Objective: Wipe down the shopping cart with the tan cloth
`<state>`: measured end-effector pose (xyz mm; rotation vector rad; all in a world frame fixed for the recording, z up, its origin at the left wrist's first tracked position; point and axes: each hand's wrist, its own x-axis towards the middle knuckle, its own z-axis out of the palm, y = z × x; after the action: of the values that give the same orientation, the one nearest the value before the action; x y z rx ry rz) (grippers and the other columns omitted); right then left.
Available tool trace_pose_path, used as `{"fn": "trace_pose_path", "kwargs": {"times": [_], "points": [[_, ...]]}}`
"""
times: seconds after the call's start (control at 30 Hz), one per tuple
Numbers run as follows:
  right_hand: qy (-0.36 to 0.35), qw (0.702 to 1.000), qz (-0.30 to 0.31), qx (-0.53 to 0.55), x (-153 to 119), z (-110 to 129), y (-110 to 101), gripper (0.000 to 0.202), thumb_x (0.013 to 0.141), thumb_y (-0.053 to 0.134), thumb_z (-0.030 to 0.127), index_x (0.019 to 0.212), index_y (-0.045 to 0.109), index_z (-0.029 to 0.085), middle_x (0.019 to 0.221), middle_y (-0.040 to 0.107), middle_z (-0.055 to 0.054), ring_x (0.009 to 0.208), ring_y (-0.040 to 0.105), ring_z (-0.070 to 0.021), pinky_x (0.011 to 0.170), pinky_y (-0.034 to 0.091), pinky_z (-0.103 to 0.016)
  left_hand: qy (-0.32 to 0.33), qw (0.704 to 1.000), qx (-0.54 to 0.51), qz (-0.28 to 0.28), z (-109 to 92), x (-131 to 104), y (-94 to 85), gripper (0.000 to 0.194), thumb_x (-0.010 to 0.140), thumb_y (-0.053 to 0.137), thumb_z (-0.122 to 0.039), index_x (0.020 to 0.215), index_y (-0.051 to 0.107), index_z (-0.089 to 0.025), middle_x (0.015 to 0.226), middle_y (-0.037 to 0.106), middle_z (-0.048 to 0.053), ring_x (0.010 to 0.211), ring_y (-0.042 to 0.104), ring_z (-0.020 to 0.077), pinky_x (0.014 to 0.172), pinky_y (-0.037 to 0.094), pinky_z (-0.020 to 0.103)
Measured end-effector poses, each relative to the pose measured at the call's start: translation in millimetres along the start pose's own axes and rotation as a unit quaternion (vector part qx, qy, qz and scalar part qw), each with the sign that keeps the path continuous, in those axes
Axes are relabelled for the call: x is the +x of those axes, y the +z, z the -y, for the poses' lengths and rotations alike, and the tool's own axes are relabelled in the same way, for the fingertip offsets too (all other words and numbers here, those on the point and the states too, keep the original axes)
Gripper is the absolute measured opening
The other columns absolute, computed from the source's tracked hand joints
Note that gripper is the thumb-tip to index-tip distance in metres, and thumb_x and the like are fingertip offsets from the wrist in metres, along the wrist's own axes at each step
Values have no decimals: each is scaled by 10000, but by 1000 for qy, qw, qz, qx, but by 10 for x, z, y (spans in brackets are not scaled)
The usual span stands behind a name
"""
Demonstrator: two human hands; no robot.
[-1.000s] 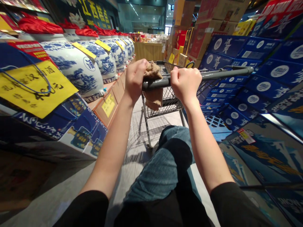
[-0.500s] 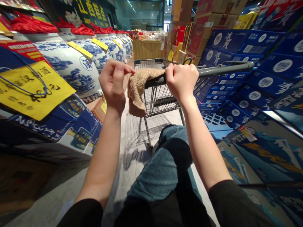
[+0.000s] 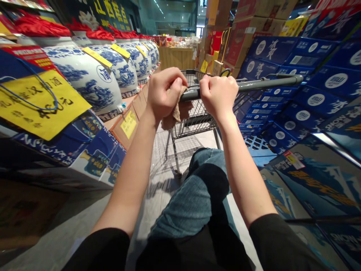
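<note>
A shopping cart stands in front of me, its dark grey handle running across at hand height. Around the left end of that handle, my left hand is closed on a tan cloth. The cloth is bunched between palm and bar, and its lower part hangs beneath. My right hand grips the bar a little farther right, its fingers wrapped over the top. Bare handle shows between the two hands. My left fingertips are mostly hidden behind the hand and cloth.
Large blue-and-white jars with red cloth covers line the left side, behind boxes bearing a yellow price sign. Stacked blue cartons rise on the right above a blue pallet. A wooden counter stands beyond the cart.
My left hand has moved right onto the handle and closed over the cloth, which was draped across the bar and is now bunched. My right hand has stayed on the handle.
</note>
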<state>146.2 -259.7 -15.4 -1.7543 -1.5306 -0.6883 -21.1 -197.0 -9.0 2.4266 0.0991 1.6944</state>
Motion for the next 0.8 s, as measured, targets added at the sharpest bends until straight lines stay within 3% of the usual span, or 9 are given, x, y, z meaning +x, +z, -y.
{"fn": "trace_pose_path", "kwargs": {"times": [0.1, 0.17, 0.2, 0.3, 0.4, 0.47, 0.6, 0.7, 0.8], "points": [[1, 1000, 11, -14, 0, 0, 16, 785, 1083, 88, 498, 872, 750, 132, 846, 741, -144, 947, 693, -281, 932, 417, -482, -48, 991, -38, 122, 72, 171, -162, 557, 971, 441, -694, 731, 715, -273, 682, 665, 74, 628, 564, 252, 609, 396, 433], [-3, 1000, 0, -13, -6, 4, 26, 769, 1084, 102, 489, 864, 746, 132, 832, 740, -139, 935, 688, -273, 927, 418, -479, -68, 987, -66, 131, 104, 177, -161, 571, 932, 459, -744, 645, 684, -304, 597, 630, 63, 562, 533, 255, 570, 388, 447], [-4, 1000, -9, -8, -10, 8, 29, 756, 1084, 112, 480, 854, 744, 134, 824, 740, -136, 923, 686, -270, 922, 420, -478, -74, 989, -74, 105, 106, 136, -122, 589, 926, 445, -764, 614, 663, -315, 565, 612, 58, 536, 516, 252, 558, 387, 451], [5, 1000, -17, 4, -24, 23, 24, 705, 1081, 153, 453, 835, 736, 144, 818, 741, -131, 884, 681, -266, 911, 422, -477, -83, 986, -46, -134, 46, -109, 86, 621, 1020, 313, -682, 673, 652, -295, 607, 615, 37, 578, 548, 228, 593, 404, 426], [13, 1000, -9, 5, -33, 26, 13, 671, 1076, 175, 438, 837, 733, 153, 821, 743, -130, 878, 679, -266, 912, 422, -474, -35, 973, -15, -229, -28, -317, 255, 559, 1044, 342, -621, 743, 648, -263, 697, 631, 35, 651, 575, 199, 629, 403, 393], [8, 1000, -17, 9, -36, 12, 13, 671, 1073, 173, 440, 838, 733, 156, 802, 738, -126, 877, 677, -266, 912, 424, -473, -35, 978, -17, -206, -30, -333, 261, 578, 1045, 330, -630, 718, 627, -258, 658, 594, 23, 613, 544, 189, 616, 382, 382], [-1, 1000, -23, 19, -38, -22, 17, 675, 1069, 180, 459, 845, 739, 155, 761, 727, -122, 863, 675, -264, 911, 427, -476, -43, 996, -50, -61, 66, -124, 58, 647, 979, 356, -757, 621, 576, -264, 540, 487, -2, 515, 435, 175, 546, 320, 361], [-4, 1000, -10, 18, -43, -13, -1, 664, 1069, 196, 461, 843, 739, 152, 757, 726, -121, 867, 676, -264, 915, 424, -476, -104, 989, -97, 34, 134, 49, -91, 678, 921, 419, -819, 562, 524, -254, 523, 465, 0, 483, 372, 159, 497, 281, 354], [2, 1000, -9, 20, -51, 27, -32, 643, 1064, 217, 438, 831, 744, 151, 760, 729, -122, 867, 674, -261, 915, 423, -469, -150, 981, -123, 24, 159, 45, -66, 684, 871, 481, -850, 555, 515, -244, 519, 480, 6, 476, 423, 163, 488, 337, 361]]}}
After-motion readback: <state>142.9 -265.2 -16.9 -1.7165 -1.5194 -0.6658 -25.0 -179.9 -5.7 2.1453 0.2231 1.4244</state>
